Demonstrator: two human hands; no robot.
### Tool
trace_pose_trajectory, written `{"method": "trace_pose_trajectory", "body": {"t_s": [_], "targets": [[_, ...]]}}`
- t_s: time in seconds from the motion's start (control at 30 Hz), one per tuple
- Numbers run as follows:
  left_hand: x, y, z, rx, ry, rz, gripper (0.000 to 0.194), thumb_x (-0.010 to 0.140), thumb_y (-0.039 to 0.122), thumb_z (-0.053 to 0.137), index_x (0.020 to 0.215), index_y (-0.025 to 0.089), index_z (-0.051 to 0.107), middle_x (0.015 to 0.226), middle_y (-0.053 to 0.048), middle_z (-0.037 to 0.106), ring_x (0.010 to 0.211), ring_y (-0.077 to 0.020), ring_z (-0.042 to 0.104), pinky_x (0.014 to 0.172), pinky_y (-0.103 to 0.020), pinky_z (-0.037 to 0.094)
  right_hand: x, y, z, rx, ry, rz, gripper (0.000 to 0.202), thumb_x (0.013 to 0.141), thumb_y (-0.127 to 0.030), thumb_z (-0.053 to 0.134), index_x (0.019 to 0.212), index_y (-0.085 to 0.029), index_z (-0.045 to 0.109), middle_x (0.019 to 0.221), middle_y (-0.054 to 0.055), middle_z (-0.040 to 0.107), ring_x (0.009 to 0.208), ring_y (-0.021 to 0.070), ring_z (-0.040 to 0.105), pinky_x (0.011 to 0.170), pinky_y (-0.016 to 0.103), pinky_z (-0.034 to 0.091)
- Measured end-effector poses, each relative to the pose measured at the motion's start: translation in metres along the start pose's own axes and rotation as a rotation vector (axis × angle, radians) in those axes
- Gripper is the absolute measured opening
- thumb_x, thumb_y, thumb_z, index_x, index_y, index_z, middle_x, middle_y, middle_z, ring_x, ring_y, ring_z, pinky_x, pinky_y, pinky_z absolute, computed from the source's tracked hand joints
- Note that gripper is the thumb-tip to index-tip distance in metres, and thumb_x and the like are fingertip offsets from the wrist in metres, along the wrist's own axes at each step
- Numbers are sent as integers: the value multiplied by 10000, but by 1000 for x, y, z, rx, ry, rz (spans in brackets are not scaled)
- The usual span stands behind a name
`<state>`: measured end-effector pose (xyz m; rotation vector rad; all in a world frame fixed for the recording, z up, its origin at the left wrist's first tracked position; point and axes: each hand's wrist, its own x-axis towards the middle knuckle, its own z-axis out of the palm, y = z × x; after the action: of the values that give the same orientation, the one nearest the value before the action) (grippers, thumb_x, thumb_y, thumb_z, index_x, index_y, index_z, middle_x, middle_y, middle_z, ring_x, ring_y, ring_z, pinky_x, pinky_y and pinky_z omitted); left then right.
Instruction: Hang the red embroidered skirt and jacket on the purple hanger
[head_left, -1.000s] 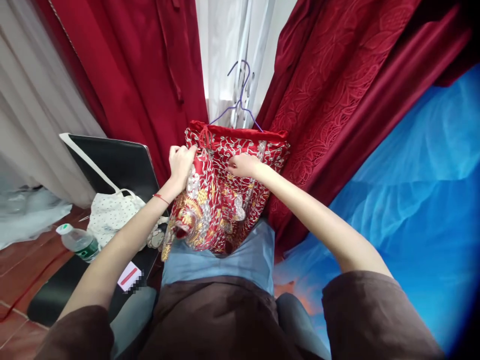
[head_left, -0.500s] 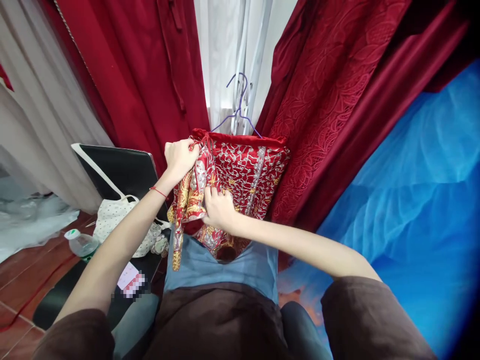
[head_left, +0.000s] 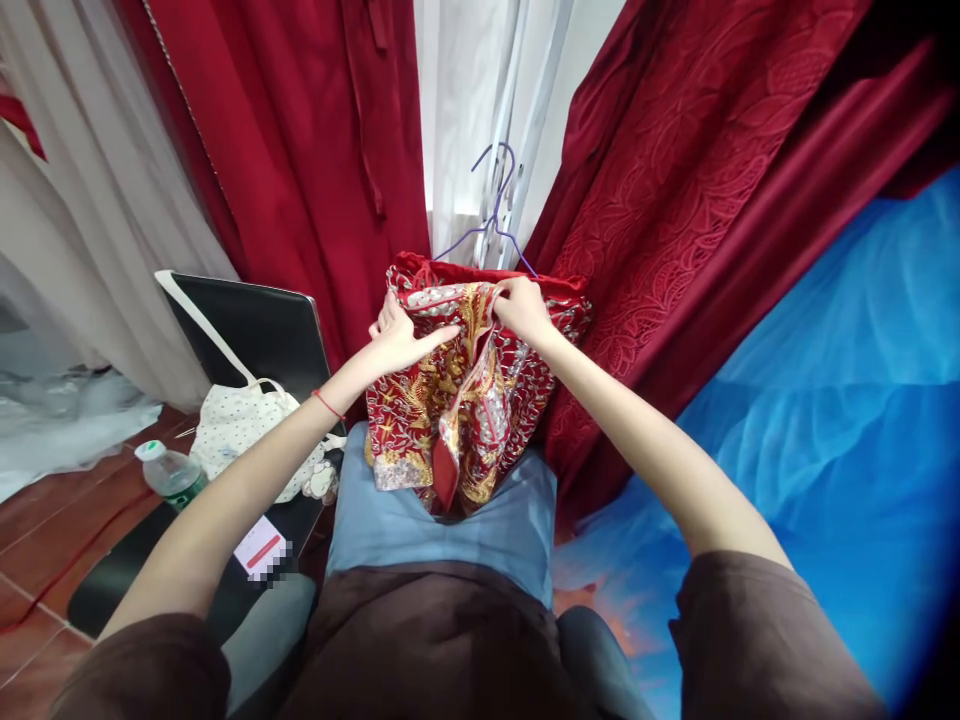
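Note:
A red garment (head_left: 405, 420) with gold and silver embroidery lies over my lap, its top at a purple wire hanger (head_left: 495, 222). My left hand (head_left: 396, 338) rests against the garment's upper left part, thumb stretched apart across the front and the other fingers along the left edge. Closed in a pinch, my right hand (head_left: 523, 308) grips a fold of the embroidered cloth near the top middle. Below that fold the cloth hangs in loose pleats, and a plain red lining patch shows at the bottom. The fingertips of my right hand are partly hidden by cloth.
To the left, a black chair (head_left: 251, 320) bears a white dotted bag (head_left: 244, 430), a plastic bottle (head_left: 171, 475) and a pink-and-white card (head_left: 261, 548). Red curtains (head_left: 300, 130) hang ahead, with a white metal stand (head_left: 517, 110) between them. Blue tulle cloth (head_left: 810, 400) spreads on the right.
My right hand has moved up and right, carrying a fold of cloth toward the top. My left hand has shifted slightly right and down, its thumb spread. The embroidered front is wider spread.

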<state>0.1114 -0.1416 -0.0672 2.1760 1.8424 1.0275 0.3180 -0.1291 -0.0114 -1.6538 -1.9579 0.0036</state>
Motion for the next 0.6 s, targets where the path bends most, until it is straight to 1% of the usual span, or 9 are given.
{"method": "trace_pose_trajectory", "body": {"t_s": [0.07, 0.1, 0.17, 0.2, 0.3, 0.37, 0.43, 0.53, 0.6], "targets": [[-11, 13, 1, -11, 173, -43, 1239, 739, 742, 605, 1588, 22, 61, 1648, -322, 87, 1555, -420, 71, 1221, -606, 166, 6, -5, -4, -32, 70, -55, 320, 907, -186, 454, 1004, -88, 743, 939, 178, 735, 911, 251, 664, 757, 346, 484], [-17, 21, -1, -15, 257, -23, 1237, 750, 727, 612, 1594, 43, 21, 1662, -297, 35, 1564, -398, 3, 1234, -600, 117, 8, -10, -6, -72, 95, -89, 316, 894, -166, 455, 996, -87, 744, 931, 177, 730, 914, 253, 659, 759, 351, 480], [-26, 35, -8, 0, 369, 97, 1147, 790, 676, 615, 1607, 127, 27, 1684, -229, 54, 1573, -354, -21, 1249, -575, 77, 11, -21, -9, -169, 113, -181, 311, 867, -130, 463, 991, -88, 746, 921, 170, 718, 916, 256, 652, 767, 362, 468], [-28, 41, -11, 22, 379, 161, 1099, 801, 647, 625, 1608, 159, 61, 1685, -205, 105, 1575, -346, 6, 1252, -567, 77, 12, -27, -10, -211, 107, -239, 308, 856, -119, 469, 989, -88, 745, 913, 165, 712, 917, 257, 649, 773, 366, 458], [-25, 53, -21, 121, 233, 220, 946, 814, 547, 660, 1559, 135, 246, 1590, -226, 361, 1526, -386, 236, 1230, -564, 188, 16, -41, -11, -269, 29, -439, 279, 849, -126, 496, 978, -95, 742, 889, 139, 692, 928, 254, 635, 796, 366, 419], [-16, 51, -23, 198, 86, 162, 741, 847, 467, 634, 1459, 114, 411, 1423, -229, 554, 1388, -393, 468, 1150, -530, 349, 19, -43, -12, -277, -57, -541, 248, 860, -154, 519, 964, -108, 740, 872, 117, 681, 929, 247, 627, 809, 361, 399], [-5, 41, -23, 277, -7, 107, 514, 886, 373, 565, 1337, 130, 534, 1253, -199, 664, 1209, -373, 621, 1024, -483, 466, 21, -41, -11, -285, -143, -592, 216, 870, -185, 548, 946, -117, 738, 859, 100, 672, 916, 236, 624, 810, 353, 387], [8, 19, -21, 371, -28, 90, 389, 891, 258, 493, 1249, 141, 593, 1128, -183, 707, 1086, -360, 679, 900, -437, 506, 22, -37, -6, -289, -199, -616, 185, 878, -191, 577, 963, -130, 729, 882, 88, 668, 907, 218, 621, 804, 338, 378], [15, 4, -21, 386, -12, 105, 371, 886, 264, 495, 1221, 152, 610, 1080, -173, 721, 1063, -354, 684, 864, -411, 498, 24, -36, -1, -281, -209, -625, 199, 887, -171, 564, 1016, -145, 713, 935, 86, 674, 925, 211, 613, 807, 330, 377]]}}
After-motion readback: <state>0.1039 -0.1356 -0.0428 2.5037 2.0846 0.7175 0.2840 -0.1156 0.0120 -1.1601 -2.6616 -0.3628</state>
